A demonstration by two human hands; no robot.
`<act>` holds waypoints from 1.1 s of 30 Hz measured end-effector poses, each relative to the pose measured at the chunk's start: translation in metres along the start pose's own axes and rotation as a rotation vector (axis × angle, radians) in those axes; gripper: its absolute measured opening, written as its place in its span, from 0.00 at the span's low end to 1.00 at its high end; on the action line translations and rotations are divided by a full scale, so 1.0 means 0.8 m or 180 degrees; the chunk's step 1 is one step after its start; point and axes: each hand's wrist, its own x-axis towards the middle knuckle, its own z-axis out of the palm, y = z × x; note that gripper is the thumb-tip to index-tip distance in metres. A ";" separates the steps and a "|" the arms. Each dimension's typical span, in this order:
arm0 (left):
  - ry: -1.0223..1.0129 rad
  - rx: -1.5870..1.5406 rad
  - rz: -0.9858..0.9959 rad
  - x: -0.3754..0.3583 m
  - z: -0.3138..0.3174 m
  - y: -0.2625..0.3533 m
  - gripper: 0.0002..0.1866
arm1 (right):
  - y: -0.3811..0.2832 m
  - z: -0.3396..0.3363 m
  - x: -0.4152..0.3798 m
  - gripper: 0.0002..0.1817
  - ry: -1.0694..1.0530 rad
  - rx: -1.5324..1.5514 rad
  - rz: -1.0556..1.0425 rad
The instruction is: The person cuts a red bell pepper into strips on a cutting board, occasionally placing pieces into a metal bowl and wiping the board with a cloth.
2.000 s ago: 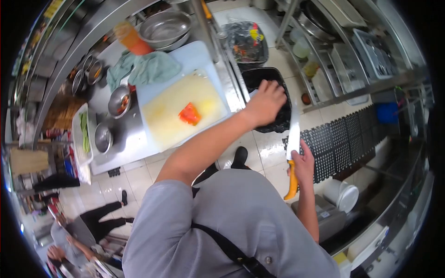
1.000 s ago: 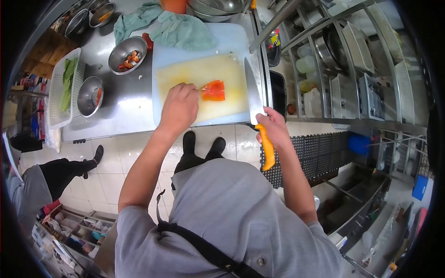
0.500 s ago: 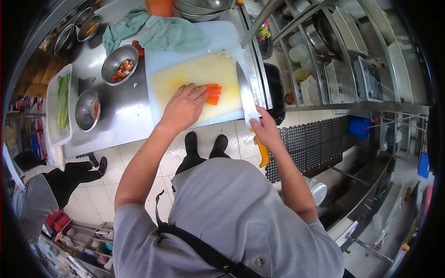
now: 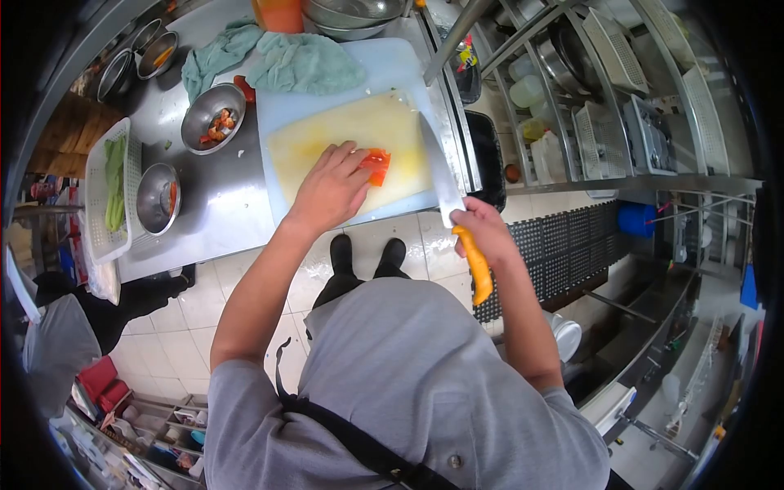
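Note:
My left hand [image 4: 331, 188] presses its bent fingers onto red pepper pieces [image 4: 376, 166], partly hiding them. The pieces lie on a yellowish cutting board [image 4: 327, 143], which rests over a larger pale-blue board [image 4: 392, 61]. Closed around the yellow handle [image 4: 475, 269] of a large kitchen knife [image 4: 442, 175] is my right hand [image 4: 487, 231]. The knife's blade points away from me along the boards' right edge, apart from the pepper.
Left of the boards are a metal bowl [image 4: 196, 135] with red chunks, a smaller bowl [image 4: 151, 200] and a white basket [image 4: 95, 208] with green stalks. Green cloths [image 4: 302, 65] lie behind. Racks stand right; another person [image 4: 61, 343] is at far left.
My left fingers have shifted over the pepper, covering more of it. My right hand has drawn slightly right with the knife, showing more of the handle. The other person has moved left.

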 end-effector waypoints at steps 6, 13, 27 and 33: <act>0.0001 -0.0248 -0.0363 0.019 0.038 0.005 0.12 | -0.032 0.014 -0.037 0.39 0.0201 -0.0831 -0.0511; -0.0172 -0.0416 -0.0658 0.020 0.043 0.003 0.10 | -0.023 0.028 -0.056 0.26 0.0807 -0.3168 -0.0922; 0.0233 -0.0419 -0.0623 0.026 0.056 -0.001 0.07 | -0.077 0.089 -0.068 0.17 0.0032 -0.4056 -0.1586; 0.0291 -0.0394 -0.0607 0.024 0.060 -0.002 0.07 | -0.086 0.098 -0.059 0.16 0.0022 -0.4202 -0.1281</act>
